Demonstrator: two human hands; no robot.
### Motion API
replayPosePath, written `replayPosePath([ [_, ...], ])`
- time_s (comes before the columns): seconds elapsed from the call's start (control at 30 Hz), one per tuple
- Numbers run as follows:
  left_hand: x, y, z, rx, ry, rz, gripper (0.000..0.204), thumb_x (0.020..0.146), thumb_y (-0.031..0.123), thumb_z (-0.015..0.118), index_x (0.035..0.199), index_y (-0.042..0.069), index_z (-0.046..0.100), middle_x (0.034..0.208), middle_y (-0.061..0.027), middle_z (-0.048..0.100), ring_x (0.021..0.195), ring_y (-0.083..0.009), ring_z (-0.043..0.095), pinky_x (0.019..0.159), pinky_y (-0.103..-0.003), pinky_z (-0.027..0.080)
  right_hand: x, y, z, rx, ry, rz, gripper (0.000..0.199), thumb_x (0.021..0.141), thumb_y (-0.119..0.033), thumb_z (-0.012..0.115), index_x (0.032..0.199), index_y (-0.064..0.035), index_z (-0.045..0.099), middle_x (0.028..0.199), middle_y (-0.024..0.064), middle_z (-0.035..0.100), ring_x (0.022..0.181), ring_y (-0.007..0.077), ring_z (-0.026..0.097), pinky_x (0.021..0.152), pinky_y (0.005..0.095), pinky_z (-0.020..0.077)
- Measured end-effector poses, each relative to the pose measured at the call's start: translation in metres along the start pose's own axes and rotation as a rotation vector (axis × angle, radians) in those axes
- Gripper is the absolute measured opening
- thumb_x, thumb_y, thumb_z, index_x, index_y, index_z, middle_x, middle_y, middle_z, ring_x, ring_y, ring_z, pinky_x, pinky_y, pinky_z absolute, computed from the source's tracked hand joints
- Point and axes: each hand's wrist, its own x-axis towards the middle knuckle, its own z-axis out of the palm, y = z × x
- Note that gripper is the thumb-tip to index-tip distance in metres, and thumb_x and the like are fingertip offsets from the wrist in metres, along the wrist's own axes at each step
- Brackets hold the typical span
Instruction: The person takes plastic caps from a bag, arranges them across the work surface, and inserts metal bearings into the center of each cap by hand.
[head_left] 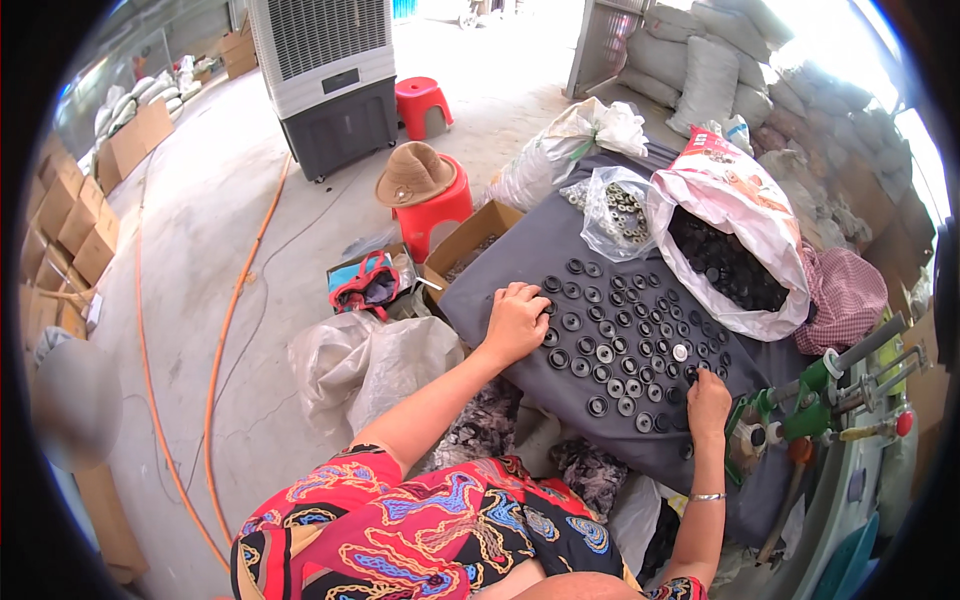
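Several round black ring-shaped pieces lie spread over a dark grey cloth-covered table in front of me. One piece with a pale centre stands out among them. My left hand is at the left edge of the spread, fingers curled and fingertips against a black ring. At the right edge, my right hand pinches a black piece between thumb and fingers. A silver bangle circles my right wrist. Behind the spread, an open white-and-red sack holds many black pieces.
A clear bag of small metallic parts sits beside the sack. At the table's right stands a green metal hand tool with levers. To the left are a cardboard box, a red stool bearing a brown hat, an air cooler and orange hoses.
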Motion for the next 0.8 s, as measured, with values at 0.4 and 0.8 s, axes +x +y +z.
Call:
replayPosePath([
  [0.4, 0.0, 0.002, 0.005, 0.028, -0.027, 0.057, 0.016, 0.069, 0.012, 0.063, 0.083, 0.007, 0.068, 0.098, -0.0115, 0.065, 0.103, -0.0289, 0.057, 0.085, -0.041, 0.041, -0.018, 0.02, -0.023, 0.353, 0.104, 0.277, 0.016, 0.081, 0.0, 0.056, 0.096, 0.0016, 0.059, 0.085, 0.0208, 0.063, 0.08, 0.0361, 0.063, 0.071, 0.0412, 0.0487],
  [0.8, 0.004, -0.01, 0.008, 0.07, -0.074, 0.058, 0.022, 0.075, 0.014, 0.066, 0.096, 0.008, 0.07, 0.108, -0.0093, 0.065, 0.105, -0.0278, 0.057, 0.089, -0.039, 0.041, -0.037, 0.052, -0.037, 0.485, -0.066, 0.534, 0.018, 0.082, -0.002, 0.059, 0.098, 0.0016, 0.064, 0.073, 0.0076, 0.063, 0.062, 0.0142, 0.059, 0.058, 0.0283, 0.047],
])
